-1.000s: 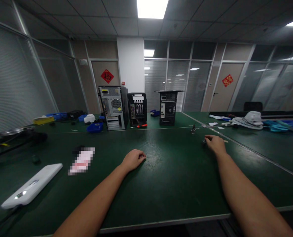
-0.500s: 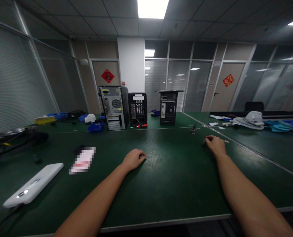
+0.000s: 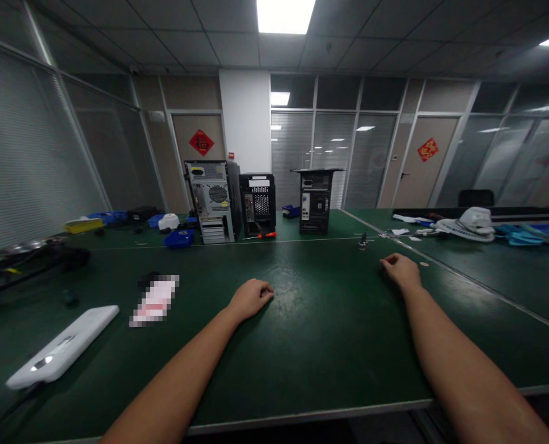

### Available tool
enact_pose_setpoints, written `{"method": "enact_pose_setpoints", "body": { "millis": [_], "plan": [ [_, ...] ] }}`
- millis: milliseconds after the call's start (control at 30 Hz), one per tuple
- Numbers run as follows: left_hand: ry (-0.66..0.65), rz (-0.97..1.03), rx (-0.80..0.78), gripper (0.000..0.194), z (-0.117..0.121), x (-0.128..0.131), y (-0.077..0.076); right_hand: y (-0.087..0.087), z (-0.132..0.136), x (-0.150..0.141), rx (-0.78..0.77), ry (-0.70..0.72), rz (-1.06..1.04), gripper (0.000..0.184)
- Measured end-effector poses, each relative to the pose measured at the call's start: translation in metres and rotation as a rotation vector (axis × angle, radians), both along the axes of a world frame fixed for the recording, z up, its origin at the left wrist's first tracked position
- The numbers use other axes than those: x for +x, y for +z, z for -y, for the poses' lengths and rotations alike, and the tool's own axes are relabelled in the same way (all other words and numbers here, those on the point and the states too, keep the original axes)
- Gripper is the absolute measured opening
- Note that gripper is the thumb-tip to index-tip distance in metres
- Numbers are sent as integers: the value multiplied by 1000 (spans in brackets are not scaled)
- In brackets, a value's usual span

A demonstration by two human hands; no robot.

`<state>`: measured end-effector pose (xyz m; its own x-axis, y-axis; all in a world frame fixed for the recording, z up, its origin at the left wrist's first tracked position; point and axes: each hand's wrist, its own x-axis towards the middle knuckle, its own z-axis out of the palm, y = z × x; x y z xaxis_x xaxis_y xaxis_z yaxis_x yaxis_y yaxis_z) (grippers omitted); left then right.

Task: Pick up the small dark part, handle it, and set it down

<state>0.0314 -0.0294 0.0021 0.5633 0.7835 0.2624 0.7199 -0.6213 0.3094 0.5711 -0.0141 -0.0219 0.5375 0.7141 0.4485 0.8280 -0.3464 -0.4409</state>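
My left hand point(image 3: 251, 299) rests on the green tabletop point(image 3: 321, 345) with its fingers curled together. What it holds, if anything, is hidden. Further right, my right hand point(image 3: 401, 271) lies low over the table, thumb and fingers pinched. Anything between those fingertips is too small or hidden to make out. Just beyond it stands a small dark and shiny metal piece point(image 3: 362, 242), apart from the hand. A small flat pale disc point(image 3: 424, 264) lies to the right of my right hand.
Computer towers point(image 3: 213, 203) stand along the back, a red screwdriver point(image 3: 268, 235) before them. Blue trays point(image 3: 179, 239) sit nearby. On the left are a white corded device point(image 3: 64, 346) and a blurred-out pink-white item point(image 3: 156, 301). A white cap point(image 3: 473, 223) lies far right.
My right hand has shifted very slightly left, and the small greyish thing seen at its fingertips earlier no longer shows. My left hand has stayed where it was.
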Motion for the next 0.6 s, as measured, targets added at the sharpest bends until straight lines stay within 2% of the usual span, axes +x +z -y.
{"method": "enact_pose_setpoints", "body": {
  "millis": [300, 600],
  "plan": [
    [-13, 17, 8, 24, 1, 0, 0, 2, -3, -1, -22, -43, -96, 26],
    [1, 8, 7, 24, 2, 2, 2, 0, 5, -6, 12, -42, -43, 35]
  ]
}}
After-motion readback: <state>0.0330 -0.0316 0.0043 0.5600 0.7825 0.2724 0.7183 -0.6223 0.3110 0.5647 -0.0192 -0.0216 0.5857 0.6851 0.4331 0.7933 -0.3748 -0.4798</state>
